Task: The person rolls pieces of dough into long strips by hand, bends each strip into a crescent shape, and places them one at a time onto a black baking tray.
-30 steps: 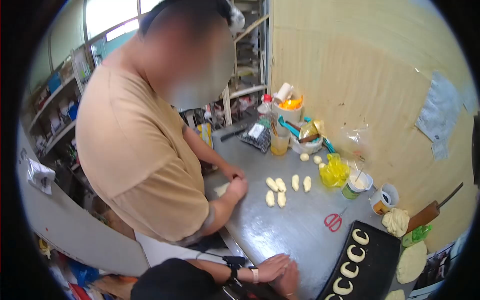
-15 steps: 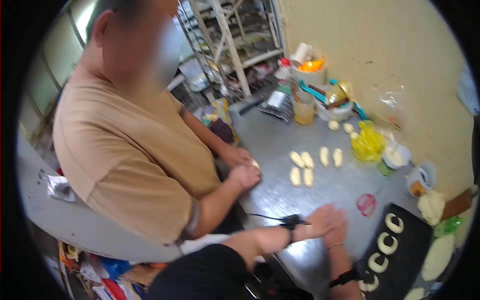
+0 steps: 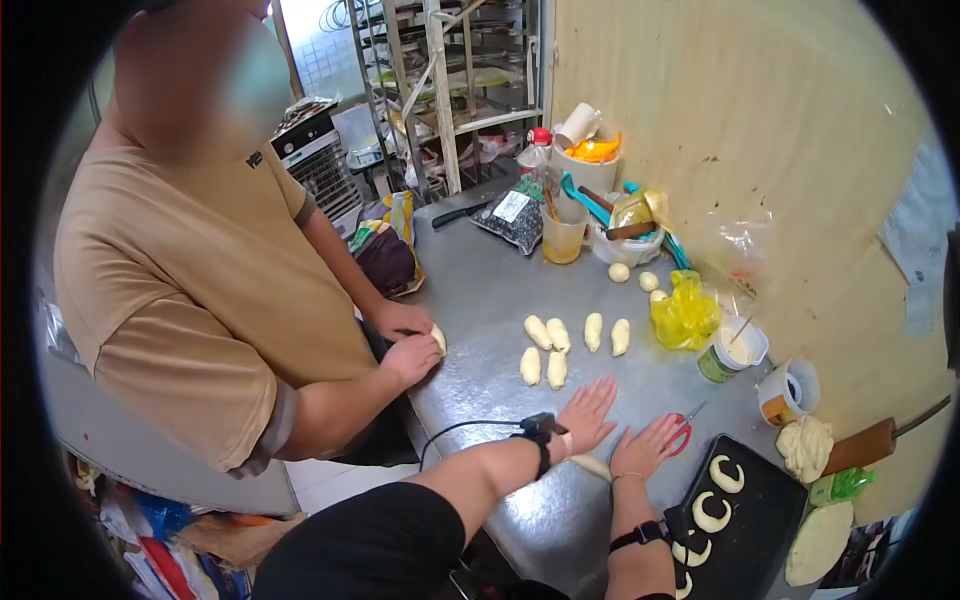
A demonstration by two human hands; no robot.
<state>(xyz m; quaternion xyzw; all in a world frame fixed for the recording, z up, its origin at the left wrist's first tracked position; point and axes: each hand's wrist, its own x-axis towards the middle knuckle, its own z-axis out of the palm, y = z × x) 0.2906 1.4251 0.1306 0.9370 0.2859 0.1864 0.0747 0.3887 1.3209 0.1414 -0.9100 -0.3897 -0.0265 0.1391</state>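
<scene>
My left hand (image 3: pixel 588 412) lies flat over the metal table, palm down, fingers stretched out. Beside it, my right hand (image 3: pixel 646 448) is also flat and open, its fingertips close to red-handled scissors (image 3: pixel 683 434). A thin roll of dough (image 3: pixel 592 465) shows between my two wrists on the table; part of it may be hidden by my hands. Beyond my left hand lie several short dough rolls (image 3: pixel 557 370). To the right of my right hand, a black baking tray (image 3: pixel 745 540) bears several crescent-shaped dough pieces (image 3: pixel 711 512).
Across on the left, a co-worker's hands (image 3: pixel 408 345) press a dough piece (image 3: pixel 438 340). Along the wall stand a yellow plastic bag (image 3: pixel 686 312), a tub (image 3: pixel 732 348), a measuring jug (image 3: pixel 565 232) and a container (image 3: pixel 788 392). A dough lump (image 3: pixel 805 448) sits behind the tray.
My hands were together and have moved apart, uncovering the thin dough roll. The view has shifted, so the table and co-worker appear further left.
</scene>
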